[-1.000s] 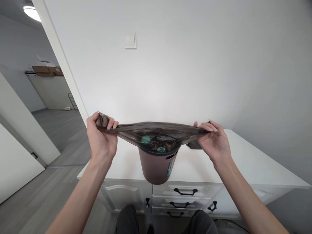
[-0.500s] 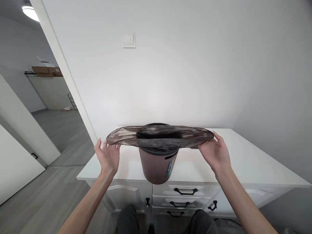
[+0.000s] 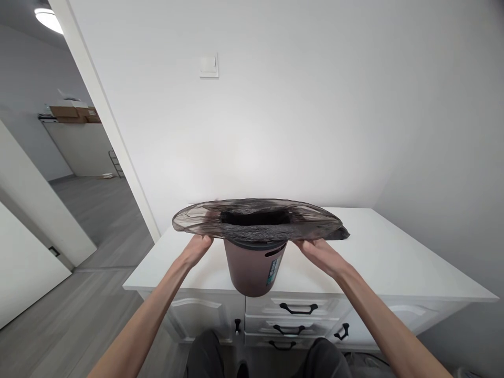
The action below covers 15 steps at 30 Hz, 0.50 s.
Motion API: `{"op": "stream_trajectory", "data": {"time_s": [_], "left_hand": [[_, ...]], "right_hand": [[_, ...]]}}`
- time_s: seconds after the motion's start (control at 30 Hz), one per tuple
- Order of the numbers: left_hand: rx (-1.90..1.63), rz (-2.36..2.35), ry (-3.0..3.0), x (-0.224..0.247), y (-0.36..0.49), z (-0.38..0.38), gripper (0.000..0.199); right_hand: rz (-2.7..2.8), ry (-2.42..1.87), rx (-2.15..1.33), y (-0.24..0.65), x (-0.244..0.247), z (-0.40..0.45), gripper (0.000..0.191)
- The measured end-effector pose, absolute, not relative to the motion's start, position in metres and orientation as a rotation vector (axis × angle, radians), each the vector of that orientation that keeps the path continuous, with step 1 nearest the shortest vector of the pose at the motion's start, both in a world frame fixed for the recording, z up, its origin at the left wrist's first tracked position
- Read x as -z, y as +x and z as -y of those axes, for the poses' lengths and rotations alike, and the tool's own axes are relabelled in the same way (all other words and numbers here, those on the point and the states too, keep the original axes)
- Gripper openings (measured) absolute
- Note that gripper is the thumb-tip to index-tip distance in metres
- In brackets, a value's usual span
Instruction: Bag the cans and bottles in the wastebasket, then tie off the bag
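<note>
Grey-trousered knees (image 3: pixel 207 357) nearest, before a white drawer cabinet (image 3: pixel 386 268). Mauve-brown waste bin (image 3: pixel 250 270) stands upright on the cabinet top, near its front edge. Dark translucent bin liner (image 3: pixel 255 232) sits open in the bin's mouth, flaring out on both sides. Left hand (image 3: pixel 199 245) and right hand (image 3: pixel 317 251) flank the bin beneath the flare; fingers mostly covered, cannot tell whether apart or clamped. Behind, light switch (image 3: pixel 209 65) on wall; farthest, cardboard boxes (image 3: pixel 71 114) beyond the doorway
</note>
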<state>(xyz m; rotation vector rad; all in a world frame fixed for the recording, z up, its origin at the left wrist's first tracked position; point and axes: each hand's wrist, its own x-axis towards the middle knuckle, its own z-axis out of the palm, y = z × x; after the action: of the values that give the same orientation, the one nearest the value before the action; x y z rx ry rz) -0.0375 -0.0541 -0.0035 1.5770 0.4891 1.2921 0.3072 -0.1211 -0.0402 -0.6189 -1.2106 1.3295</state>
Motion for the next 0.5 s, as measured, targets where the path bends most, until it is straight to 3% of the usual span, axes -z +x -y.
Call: {"op": "stream_trajectory", "data": {"time_s": [0.1,0.23,0.5], "left_hand": [[-1.365,-0.526,1.555,-0.038,-0.019,0.054,0.086],[-1.344,-0.701,1.63,-0.077,0.01,0.061,0.052],[-1.542,-0.409,1.06,-0.098,0.019,0.072,0.035]], "right_hand": [[1.179,-0.703,-1.254,0.298,0.006,0.104,0.054],[1.155,-0.718,-1.206,0.274,-0.045,0.09,0.04],[0.836,-0.352,-1.312,0.256,-0.083,0.086,0.028]]}}
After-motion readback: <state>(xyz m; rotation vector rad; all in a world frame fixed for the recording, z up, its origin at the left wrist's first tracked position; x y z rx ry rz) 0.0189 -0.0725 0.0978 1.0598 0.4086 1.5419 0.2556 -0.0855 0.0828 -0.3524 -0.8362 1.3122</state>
